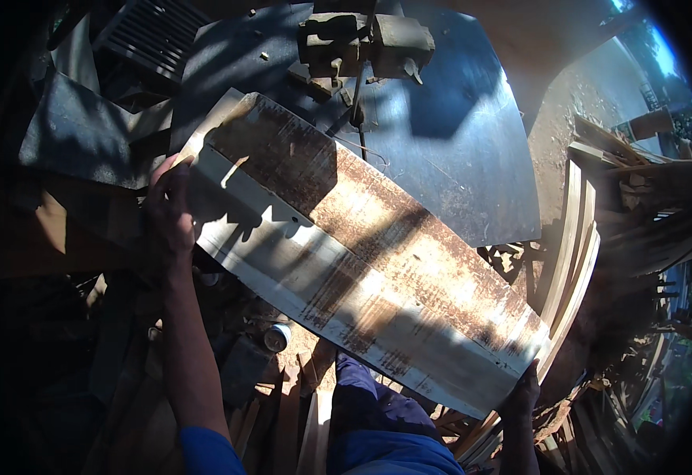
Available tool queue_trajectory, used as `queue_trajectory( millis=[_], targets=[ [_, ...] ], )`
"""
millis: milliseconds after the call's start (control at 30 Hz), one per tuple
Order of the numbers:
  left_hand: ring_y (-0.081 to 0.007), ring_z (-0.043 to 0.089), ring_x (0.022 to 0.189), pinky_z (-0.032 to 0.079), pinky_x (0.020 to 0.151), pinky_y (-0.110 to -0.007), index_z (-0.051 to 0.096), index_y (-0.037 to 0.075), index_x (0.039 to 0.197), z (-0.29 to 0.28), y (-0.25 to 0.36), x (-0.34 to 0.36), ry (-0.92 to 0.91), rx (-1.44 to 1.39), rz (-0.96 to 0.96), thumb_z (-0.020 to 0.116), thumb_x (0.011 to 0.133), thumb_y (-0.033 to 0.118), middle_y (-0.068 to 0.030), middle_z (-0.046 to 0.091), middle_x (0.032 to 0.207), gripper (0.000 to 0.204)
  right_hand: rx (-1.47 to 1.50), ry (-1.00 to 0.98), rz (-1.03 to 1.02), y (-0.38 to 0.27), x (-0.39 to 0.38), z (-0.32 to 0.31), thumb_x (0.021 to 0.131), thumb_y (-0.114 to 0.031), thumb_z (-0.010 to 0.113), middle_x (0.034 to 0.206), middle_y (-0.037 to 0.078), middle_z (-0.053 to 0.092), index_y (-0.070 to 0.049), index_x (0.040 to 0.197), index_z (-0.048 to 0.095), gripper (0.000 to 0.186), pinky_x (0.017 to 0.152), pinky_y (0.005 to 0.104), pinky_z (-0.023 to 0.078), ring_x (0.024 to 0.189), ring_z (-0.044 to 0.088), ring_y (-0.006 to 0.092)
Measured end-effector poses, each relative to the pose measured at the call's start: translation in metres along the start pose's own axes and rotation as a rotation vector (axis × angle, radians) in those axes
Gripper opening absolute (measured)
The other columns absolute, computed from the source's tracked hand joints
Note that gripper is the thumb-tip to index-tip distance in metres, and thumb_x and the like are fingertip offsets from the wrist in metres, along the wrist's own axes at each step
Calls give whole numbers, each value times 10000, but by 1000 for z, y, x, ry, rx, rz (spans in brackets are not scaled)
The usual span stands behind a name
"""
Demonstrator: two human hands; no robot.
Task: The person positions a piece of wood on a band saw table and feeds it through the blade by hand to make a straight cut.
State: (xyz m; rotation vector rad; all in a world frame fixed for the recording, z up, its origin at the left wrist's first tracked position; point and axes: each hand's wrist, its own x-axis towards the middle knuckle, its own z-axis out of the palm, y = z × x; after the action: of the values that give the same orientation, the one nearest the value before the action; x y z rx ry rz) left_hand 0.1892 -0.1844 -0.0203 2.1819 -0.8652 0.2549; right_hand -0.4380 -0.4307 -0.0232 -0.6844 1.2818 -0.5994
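Note:
A long panel (409,261), blotched rust-brown on one face and whitish on the other, slants across the middle from upper left to lower right. Its two faces meet along a lengthwise ridge; whether it is metal or wood I cannot make out. My left hand (173,207) grips its upper-left end, fingers around the edge. At the lower-right end, my right hand (522,390) holds the corner in shadow. Beyond the panel lies a dark, smooth tabletop (473,182), partly covered by it. Blocky pieces (366,43) with a thin upright rod sit over that tabletop.
Curved wooden strips (572,253) lean at the right, with more scrap wood behind them. Loose wood pieces (287,419) litter the ground by my legs, near a small white-rimmed can (277,337). A grey sheet (85,131) and a slatted dark grille (152,36) occupy the upper left.

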Motion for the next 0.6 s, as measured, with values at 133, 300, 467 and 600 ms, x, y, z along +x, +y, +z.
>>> queue_trajectory(
  millis=[133,300,467,600],
  targets=[
    [-255,581,1175,429,1011,-332,691,15,1168,10,8,21,45,-161,-159,513,1000,270,-154,591,1294,353,-97,0,-6,-5,10,8,1032,-530,385,1254,153,612,-63,1376,493,590,994,499,470,1140,598,336],
    [-239,569,1196,402,1042,-333,718,23,1142,19,5,38,100,-193,-255,519,990,304,-150,600,1291,377,-85,126,-73,4,24,2,1029,-533,395,1193,142,629,-62,1352,502,581,956,495,494,1070,624,327],
    [-227,558,1215,402,1045,-334,720,18,1140,21,12,45,85,-245,-302,528,988,301,-144,617,1264,374,-64,118,-97,5,30,-1,1024,-539,406,1160,131,636,-70,1339,508,573,941,471,504,1035,637,310],
    [-227,569,1199,404,1044,-333,721,11,1131,24,10,47,94,-178,-260,539,981,303,-145,619,1257,375,4,99,-58,-6,23,22,1022,-545,413,1122,130,645,-65,1336,509,581,899,460,524,990,649,303]
  ],
)
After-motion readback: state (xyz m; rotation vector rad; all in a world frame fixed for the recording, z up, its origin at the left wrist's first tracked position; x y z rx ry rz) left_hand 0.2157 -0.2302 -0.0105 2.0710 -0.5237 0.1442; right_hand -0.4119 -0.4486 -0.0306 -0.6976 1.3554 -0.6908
